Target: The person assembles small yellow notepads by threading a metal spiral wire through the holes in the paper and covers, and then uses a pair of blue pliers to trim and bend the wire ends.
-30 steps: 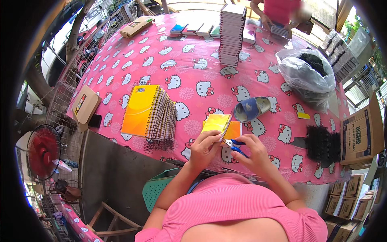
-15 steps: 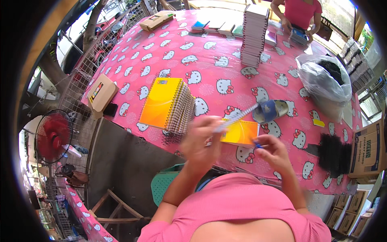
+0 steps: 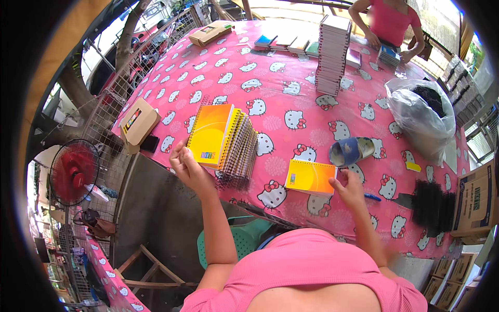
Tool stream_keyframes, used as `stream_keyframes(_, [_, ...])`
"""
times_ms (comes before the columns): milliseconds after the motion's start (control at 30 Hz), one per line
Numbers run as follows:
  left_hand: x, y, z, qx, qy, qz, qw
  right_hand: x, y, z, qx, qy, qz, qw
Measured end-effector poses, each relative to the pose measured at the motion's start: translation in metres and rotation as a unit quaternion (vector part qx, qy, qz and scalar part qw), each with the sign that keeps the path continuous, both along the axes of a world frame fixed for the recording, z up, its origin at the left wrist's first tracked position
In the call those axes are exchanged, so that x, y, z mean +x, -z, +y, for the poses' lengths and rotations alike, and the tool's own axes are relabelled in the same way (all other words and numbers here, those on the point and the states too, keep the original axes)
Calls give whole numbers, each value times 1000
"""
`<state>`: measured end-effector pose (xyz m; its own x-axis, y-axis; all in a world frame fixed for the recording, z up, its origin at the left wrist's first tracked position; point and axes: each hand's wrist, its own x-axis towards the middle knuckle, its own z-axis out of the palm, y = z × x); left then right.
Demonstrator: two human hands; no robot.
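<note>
A stack of yellow-orange spiral notebooks [image 3: 240, 148] stands at the table's near left edge. My left hand [image 3: 191, 170] has its fingers curled round the near left corner of the top notebook [image 3: 210, 132]. A single yellow-orange notepad [image 3: 312, 176], bare holes along its far edge, lies flat in front of me. At its right edge my right hand [image 3: 350, 189] pinches it between thumb and fingers, some of them hidden. To the right of that hand, a blue pen [image 3: 372, 197] rests on the tablecloth.
Beyond the notepad lies a blue slipper [image 3: 351, 151]. A tall notebook stack [image 3: 332, 54] rises farther back. Black coils [image 3: 432, 208] and a plastic bag [image 3: 422, 117] are on the right; an open carton [image 3: 139, 125] is left. Across the table a person [image 3: 392, 26] handles notebooks.
My left hand has moved left to the stack, and the spiral-edged notebook it held now lies on top. My right hand has let go of the blue pen and taken the notepad's edge.
</note>
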<state>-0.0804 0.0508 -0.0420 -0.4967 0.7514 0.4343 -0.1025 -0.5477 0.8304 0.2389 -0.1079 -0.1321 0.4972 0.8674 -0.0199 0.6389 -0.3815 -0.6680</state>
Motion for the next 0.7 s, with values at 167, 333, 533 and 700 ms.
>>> stream_keyframes(167, [-15, -5, 2, -53, 55, 19, 997, -3, 30, 14, 69, 31, 227, 971])
stream_keyframes(333, [15, -72, -62, 166, -99, 170, 966, 4, -3, 6, 62, 38, 166, 983])
stream_keyframes(533, [85, -46, -96, -41, 426, 43, 903, -5, 4, 12, 103, 9, 173, 979])
stream_keyframes(700, [111, 31, -76, -218, 351, 69, 908, -5, -2, 4, 162, 8, -9, 987])
